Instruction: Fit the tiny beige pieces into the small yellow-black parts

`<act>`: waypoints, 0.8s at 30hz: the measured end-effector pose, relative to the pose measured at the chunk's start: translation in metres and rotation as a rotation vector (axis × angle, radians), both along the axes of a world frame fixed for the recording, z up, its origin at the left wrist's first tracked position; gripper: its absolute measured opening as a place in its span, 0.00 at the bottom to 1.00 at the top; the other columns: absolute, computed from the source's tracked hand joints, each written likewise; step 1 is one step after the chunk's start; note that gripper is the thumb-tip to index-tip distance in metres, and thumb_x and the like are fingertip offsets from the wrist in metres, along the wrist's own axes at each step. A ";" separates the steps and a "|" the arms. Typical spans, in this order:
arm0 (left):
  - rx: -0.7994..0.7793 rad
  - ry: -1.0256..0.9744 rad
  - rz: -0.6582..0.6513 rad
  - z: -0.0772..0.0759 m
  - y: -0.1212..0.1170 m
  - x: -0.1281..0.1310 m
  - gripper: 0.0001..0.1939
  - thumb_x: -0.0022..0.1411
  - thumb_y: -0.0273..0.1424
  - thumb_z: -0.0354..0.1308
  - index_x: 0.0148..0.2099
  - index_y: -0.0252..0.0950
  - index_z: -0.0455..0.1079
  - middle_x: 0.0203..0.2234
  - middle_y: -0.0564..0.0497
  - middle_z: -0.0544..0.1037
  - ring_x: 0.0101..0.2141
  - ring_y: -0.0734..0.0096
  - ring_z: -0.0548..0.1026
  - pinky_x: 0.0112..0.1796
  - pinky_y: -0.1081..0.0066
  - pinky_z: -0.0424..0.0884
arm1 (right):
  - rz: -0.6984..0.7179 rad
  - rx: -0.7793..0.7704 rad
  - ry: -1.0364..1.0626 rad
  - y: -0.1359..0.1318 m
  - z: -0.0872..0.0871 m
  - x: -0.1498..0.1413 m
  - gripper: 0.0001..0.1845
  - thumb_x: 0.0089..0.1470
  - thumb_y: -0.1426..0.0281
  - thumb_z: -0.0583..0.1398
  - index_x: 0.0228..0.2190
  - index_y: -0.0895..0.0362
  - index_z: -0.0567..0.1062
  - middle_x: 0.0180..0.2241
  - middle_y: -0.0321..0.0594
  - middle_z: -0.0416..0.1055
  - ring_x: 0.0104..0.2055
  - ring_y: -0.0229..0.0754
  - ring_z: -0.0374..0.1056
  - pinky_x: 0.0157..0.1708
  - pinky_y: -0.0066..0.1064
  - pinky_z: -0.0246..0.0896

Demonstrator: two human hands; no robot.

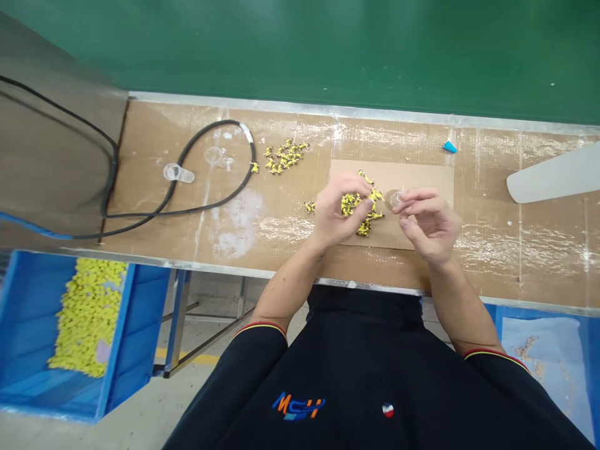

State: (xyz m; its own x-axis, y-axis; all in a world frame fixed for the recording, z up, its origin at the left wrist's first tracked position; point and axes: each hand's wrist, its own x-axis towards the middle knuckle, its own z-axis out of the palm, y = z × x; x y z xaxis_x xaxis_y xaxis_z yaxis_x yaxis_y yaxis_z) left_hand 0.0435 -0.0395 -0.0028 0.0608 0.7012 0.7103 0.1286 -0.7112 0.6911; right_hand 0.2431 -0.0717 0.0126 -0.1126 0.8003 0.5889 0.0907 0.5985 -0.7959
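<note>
My left hand (335, 210) is bunched over a heap of small yellow parts (359, 209), its fingertips pinching what looks like one of them. My right hand (429, 224) holds a small transparent plastic piece (394, 199) between finger and thumb, just right of the heap. The two hands are close together above a brown cardboard sheet (394, 178). Part of the heap is hidden under my left hand. One small yellow part (309, 207) lies apart, left of my left hand.
A second scatter of yellow parts (284, 156) and transparent plastic pieces (178, 173) lie on the taped bench (262, 125), with a black cable (210, 192) looping nearby. A blue bin (89, 319) of yellow parts stands low at left. A green belt (300, 44) runs along the far side.
</note>
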 end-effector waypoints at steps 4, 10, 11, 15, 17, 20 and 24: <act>-0.191 0.083 0.450 -0.012 0.033 -0.055 0.05 0.69 0.36 0.58 0.44 0.41 0.70 0.38 0.50 0.79 0.40 0.70 0.78 0.44 0.66 0.74 | -0.271 -0.011 -0.135 0.005 0.003 0.020 0.05 0.60 0.63 0.65 0.35 0.49 0.74 0.39 0.40 0.75 0.38 0.45 0.76 0.38 0.44 0.76; -0.610 0.309 0.805 -0.036 0.061 -0.121 0.06 0.60 0.24 0.58 0.40 0.36 0.72 0.38 0.48 0.81 0.41 0.66 0.78 0.47 0.64 0.73 | -0.467 -0.096 -0.525 0.021 0.011 0.069 0.03 0.57 0.65 0.66 0.32 0.51 0.79 0.35 0.40 0.76 0.31 0.43 0.70 0.31 0.40 0.69; -0.648 0.360 0.808 -0.040 0.062 -0.125 0.06 0.59 0.23 0.58 0.40 0.36 0.73 0.38 0.47 0.81 0.42 0.64 0.78 0.49 0.62 0.73 | -0.494 -0.135 -0.576 0.023 0.011 0.076 0.04 0.56 0.64 0.66 0.32 0.51 0.80 0.34 0.40 0.76 0.29 0.42 0.69 0.31 0.41 0.69; -0.670 0.500 0.810 -0.041 0.061 -0.129 0.08 0.57 0.23 0.60 0.40 0.36 0.75 0.40 0.44 0.80 0.48 0.55 0.76 0.58 0.51 0.69 | -0.454 -0.351 -0.724 0.027 0.009 0.096 0.08 0.54 0.63 0.65 0.33 0.53 0.83 0.33 0.41 0.76 0.28 0.42 0.68 0.32 0.40 0.67; -0.591 0.491 0.828 -0.033 0.056 -0.126 0.10 0.56 0.23 0.61 0.42 0.36 0.75 0.42 0.44 0.79 0.49 0.55 0.75 0.58 0.50 0.68 | -0.370 -0.430 -0.787 0.027 0.009 0.101 0.09 0.54 0.63 0.64 0.34 0.53 0.83 0.34 0.43 0.78 0.29 0.43 0.70 0.34 0.41 0.68; -0.521 0.468 0.607 -0.012 0.044 -0.117 0.08 0.59 0.28 0.60 0.42 0.37 0.75 0.42 0.47 0.79 0.43 0.62 0.76 0.50 0.58 0.74 | -0.237 -0.481 -0.882 0.027 0.009 0.101 0.10 0.53 0.62 0.65 0.34 0.53 0.84 0.34 0.43 0.79 0.32 0.46 0.72 0.38 0.43 0.69; -0.597 0.684 -0.086 0.012 0.030 -0.105 0.13 0.59 0.40 0.63 0.43 0.38 0.77 0.40 0.48 0.81 0.42 0.64 0.78 0.48 0.62 0.75 | -0.119 -0.520 -0.965 0.028 0.009 0.099 0.09 0.52 0.64 0.65 0.32 0.52 0.84 0.34 0.44 0.80 0.35 0.48 0.74 0.41 0.43 0.69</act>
State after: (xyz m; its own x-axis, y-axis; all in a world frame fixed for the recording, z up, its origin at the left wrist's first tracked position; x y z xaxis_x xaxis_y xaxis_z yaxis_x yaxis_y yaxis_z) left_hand -0.0615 -0.0097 0.0096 0.4045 0.9143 0.0203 0.6085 -0.2857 0.7404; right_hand 0.3425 -0.0437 0.0220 -0.2494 0.9614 -0.1166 0.8446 0.1570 -0.5119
